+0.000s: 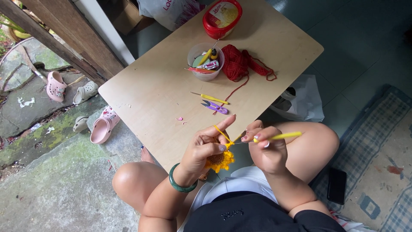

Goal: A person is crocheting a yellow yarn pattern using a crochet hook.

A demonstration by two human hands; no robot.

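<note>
The left hand [206, 148] pinches a yellow crochet flower [219, 160] above the bench [146, 99] edge, with yellow yarn [222, 133] looped over the raised index finger. The right hand [268, 150] grips a yellow-handled crochet hook [279, 136], tip at the work. Yarn tension should be held even and the hook kept level. Purple snips [214, 106] and red yarn [236, 63] lie apart
</note>
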